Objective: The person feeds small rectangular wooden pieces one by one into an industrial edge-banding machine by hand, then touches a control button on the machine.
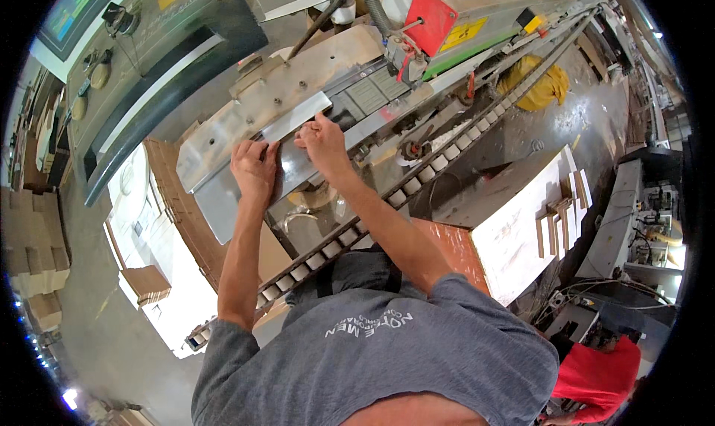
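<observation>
A long pale strip (pixel 296 118) lies aslant on the metal bed of a machine, its right end higher in the view. My left hand (pixel 255 167) is closed at the strip's left end, the fingers curled down on it. Close to the right end, my right hand (pixel 322 144) is closed too, thumb and fingertips pinched at the near edge. Both palms hide part of the strip. Below it is a shiny metal plate (pixel 294 160), and dark grey ribbed blocks (pixel 369 97) continue the line to the right.
A roller rail (pixel 398 197) crosses between me and the machine bed. A control console (pixel 149 68) stands at upper left. Cartons with white tops (pixel 514 232) flank the rail. A red-and-green machine head (pixel 432 20) is beyond. A person in red (pixel 599 377) is at lower right.
</observation>
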The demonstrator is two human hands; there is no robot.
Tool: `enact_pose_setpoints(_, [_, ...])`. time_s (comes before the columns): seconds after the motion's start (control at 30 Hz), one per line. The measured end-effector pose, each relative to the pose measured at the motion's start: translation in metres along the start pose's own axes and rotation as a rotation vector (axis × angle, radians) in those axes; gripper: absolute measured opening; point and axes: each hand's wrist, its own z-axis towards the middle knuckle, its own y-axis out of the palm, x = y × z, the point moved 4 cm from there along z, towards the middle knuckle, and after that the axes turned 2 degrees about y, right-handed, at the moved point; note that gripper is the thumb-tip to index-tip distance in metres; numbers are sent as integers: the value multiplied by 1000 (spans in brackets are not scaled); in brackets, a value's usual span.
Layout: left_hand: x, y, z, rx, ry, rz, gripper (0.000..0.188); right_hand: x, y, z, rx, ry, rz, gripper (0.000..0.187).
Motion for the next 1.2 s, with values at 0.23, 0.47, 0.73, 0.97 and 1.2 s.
enact_pose_setpoints(0.23, [38,43,26,-35,51,66,15,9,-47,37,163,-59,22,20])
enact_pose_setpoints(0.47, [72,105,55,-104,106,118,23,23,-111,73,294,-163,-270,15])
enact_pose_setpoints(0.73, [107,170,86,-166,146,46,29,-15,-132,7,291,-371,-174,40])
enact_pose_setpoints(0.97, [131,192,110,-415,198,-144,20,-34,-164,-106,219,-89,-1,37])
enact_pose_setpoints(1.2, [39,86,64,-106,127,-53,16,49,-304,-195,751,-44,-405,27])
